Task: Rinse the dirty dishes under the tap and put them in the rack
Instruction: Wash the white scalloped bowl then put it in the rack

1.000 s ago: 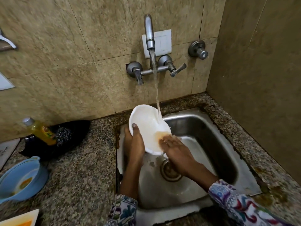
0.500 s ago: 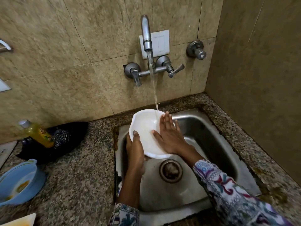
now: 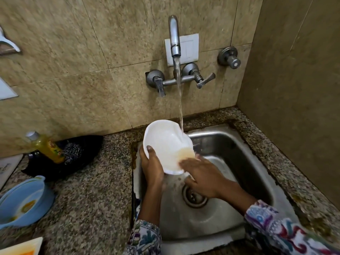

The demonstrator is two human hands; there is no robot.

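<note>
A home kitchen: steel sink (image 3: 230,144) set in granite counter (image 3: 88,199); wall tap (image 3: 174,37).

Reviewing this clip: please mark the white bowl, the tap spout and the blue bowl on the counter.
white bowl (image 3: 165,142): head view, on its inner surface.
tap spout (image 3: 174,36): head view, on the metal neck above the outlet.
blue bowl (image 3: 16,203): head view, on its inside wall.

We see our left hand (image 3: 151,168) and right hand (image 3: 200,178) bare, with no rings or bracelets showing. Both forearms are uncovered up to pushed-back sleeves (image 3: 287,230) of white fabric printed with purple, teal, red and blue floral shapes.
</note>
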